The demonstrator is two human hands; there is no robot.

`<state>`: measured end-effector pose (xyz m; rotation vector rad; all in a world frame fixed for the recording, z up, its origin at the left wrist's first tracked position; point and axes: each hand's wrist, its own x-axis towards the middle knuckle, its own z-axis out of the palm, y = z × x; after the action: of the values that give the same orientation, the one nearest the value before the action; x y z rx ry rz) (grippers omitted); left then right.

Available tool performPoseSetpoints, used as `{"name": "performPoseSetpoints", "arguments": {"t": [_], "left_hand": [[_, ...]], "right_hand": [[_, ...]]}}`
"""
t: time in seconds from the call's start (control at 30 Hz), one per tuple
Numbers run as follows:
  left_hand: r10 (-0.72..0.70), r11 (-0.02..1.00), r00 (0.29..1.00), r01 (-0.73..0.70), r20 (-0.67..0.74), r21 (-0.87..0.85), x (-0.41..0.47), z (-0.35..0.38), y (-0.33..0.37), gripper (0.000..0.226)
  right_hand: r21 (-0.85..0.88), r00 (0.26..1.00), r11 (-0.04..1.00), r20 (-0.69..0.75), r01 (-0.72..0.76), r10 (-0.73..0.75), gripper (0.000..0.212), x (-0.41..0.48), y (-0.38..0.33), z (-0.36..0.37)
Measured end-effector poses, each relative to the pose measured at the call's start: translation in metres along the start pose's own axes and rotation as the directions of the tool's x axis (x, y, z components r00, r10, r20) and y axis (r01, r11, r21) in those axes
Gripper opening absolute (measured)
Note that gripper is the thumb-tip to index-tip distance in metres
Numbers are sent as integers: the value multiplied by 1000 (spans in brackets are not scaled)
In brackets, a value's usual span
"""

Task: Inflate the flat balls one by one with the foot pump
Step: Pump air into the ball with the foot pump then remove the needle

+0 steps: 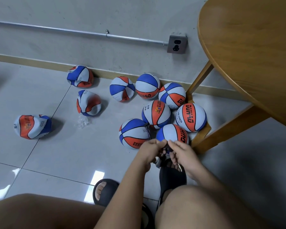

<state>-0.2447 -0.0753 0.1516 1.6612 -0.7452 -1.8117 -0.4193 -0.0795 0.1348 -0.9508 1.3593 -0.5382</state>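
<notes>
Ten balls, tiled floor, grey wall

3 crumpled balls, 1 dented ball, 6 round balls, 2 black slippers, 1 wooden table.

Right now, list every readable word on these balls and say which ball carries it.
"DUHAO", stylised: orange panel of the round white, orange and blue ball beside the wooden table leg.
"CHILDREN": white panel of that ball.
Chinese characters and fine print elsewhere: too small to read.
</notes>
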Motion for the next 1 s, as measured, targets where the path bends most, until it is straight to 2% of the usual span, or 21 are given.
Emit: {"name": "performPoseSetpoints", "arguments": {"t": [0.07,0.13,0.27,0.43,0.57,0.67,0.73,0.83,0.93,1.0], "left_hand": [[18,999,999,-19,27,34,0,-3,16,29],[-24,999,999,23,26,43,0,-1,14,28],[-101,994,995,101,-8,37,5,10,-14,29],[-174,977,983,180,-55,116,11,16,-41,31],[-141,965,978,171,-156,200,17,24,-72,33],[-115,950,968,172,-221,261,19,31,-81,37],[-116,961,971,164,-209,224,15,28,-78,36],[-102,992,988,110,-118,64,10,19,-61,35],[4,997,1000,-2,24,-74,3,17,-27,36],[78,994,995,-73,55,-82,1,16,-3,35]], "right_hand": [[33,1000,999,3,30,-30,47,0,-9,-3],[34,1000,999,3,20,-20,47,-1,-4,-5],[-42,1000,999,-1,-10,10,43,-2,22,-7],[-157,998,986,6,-62,63,45,6,57,-7],[-271,995,959,19,-87,96,37,5,79,-3],[-276,992,955,17,-113,122,38,7,81,-2],[-247,990,960,21,-129,138,37,5,75,-3],[-165,996,983,12,-82,85,39,0,54,-4],[-28,999,999,-32,-24,23,48,-1,23,-9],[50,999,999,-53,0,3,51,1,6,-13]]}}
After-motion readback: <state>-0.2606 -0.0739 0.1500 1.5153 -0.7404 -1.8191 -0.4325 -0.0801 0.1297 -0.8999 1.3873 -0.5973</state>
